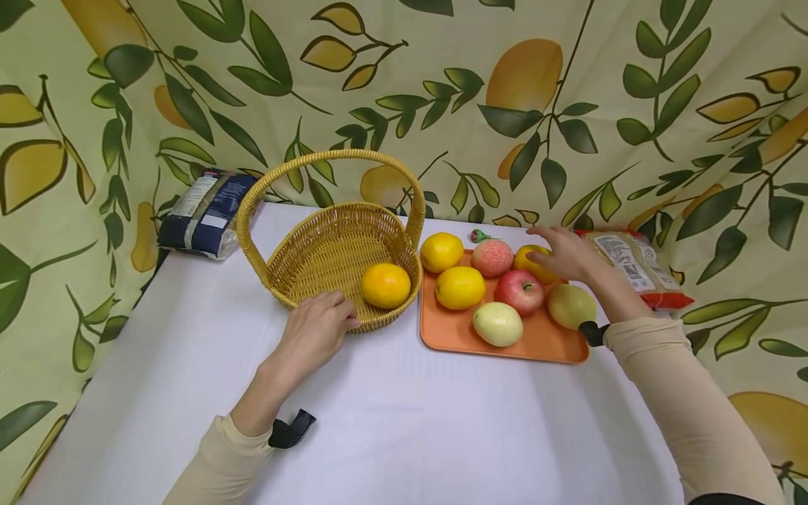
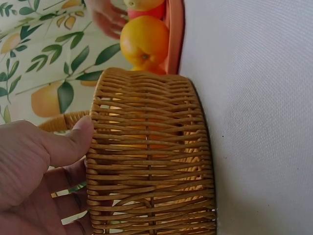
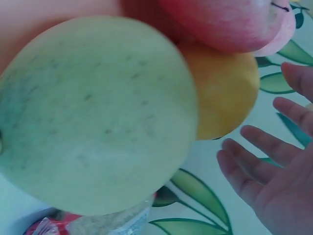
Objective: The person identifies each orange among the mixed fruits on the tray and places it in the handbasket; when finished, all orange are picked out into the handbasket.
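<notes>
My left hand (image 1: 315,326) grips the near rim of the wicker basket (image 1: 322,263). In the left wrist view the thumb lies on the outer side of the rim and the fingers reach behind it. One orange (image 1: 386,285) lies inside the basket, at its right. Above the back right of the orange tray (image 1: 536,344) is my right hand (image 1: 564,254), beside another orange (image 1: 527,259). The right wrist view shows its fingers spread and apart from that orange (image 3: 227,93). A pale green melon-like fruit (image 3: 98,112) fills much of that view.
On the tray also lie two yellow fruits (image 1: 461,287), a pink fruit (image 1: 492,258), a red apple (image 1: 519,292) and a pale oval fruit (image 1: 498,324). A small green-and-red item (image 1: 478,236) lies behind. Packaged bags stand at left (image 1: 205,214) and right (image 1: 634,266).
</notes>
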Available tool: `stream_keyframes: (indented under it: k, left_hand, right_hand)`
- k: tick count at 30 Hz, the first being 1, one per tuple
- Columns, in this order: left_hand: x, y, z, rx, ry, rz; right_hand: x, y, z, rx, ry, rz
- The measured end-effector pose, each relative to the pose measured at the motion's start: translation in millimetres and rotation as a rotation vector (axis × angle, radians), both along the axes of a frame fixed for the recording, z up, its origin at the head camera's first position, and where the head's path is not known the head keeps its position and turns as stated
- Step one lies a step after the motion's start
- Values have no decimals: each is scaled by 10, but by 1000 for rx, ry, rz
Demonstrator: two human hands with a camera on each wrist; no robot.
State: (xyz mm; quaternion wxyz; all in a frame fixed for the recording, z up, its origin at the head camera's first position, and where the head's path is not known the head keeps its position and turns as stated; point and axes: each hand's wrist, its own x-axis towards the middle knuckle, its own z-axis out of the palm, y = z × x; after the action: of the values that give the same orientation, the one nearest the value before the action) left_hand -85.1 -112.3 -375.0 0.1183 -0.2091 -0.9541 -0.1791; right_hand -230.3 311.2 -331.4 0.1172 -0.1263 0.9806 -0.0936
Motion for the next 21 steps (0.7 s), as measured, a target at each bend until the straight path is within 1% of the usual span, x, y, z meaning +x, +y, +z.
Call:
stream_keyframes:
  k: [7, 10, 21]
  left_hand:
    - [-2, -1, -1, 4, 14, -5]
    - [-5, 2, -3, 2, 24, -10]
    - [-7, 0, -8, -4, 40, -6]
  right_hand:
    - [-39, 98, -97, -14, -91, 11]
    - [-38, 127, -120, -24, -134, -3]
    - [-44, 137, -132, -13, -184, -24]
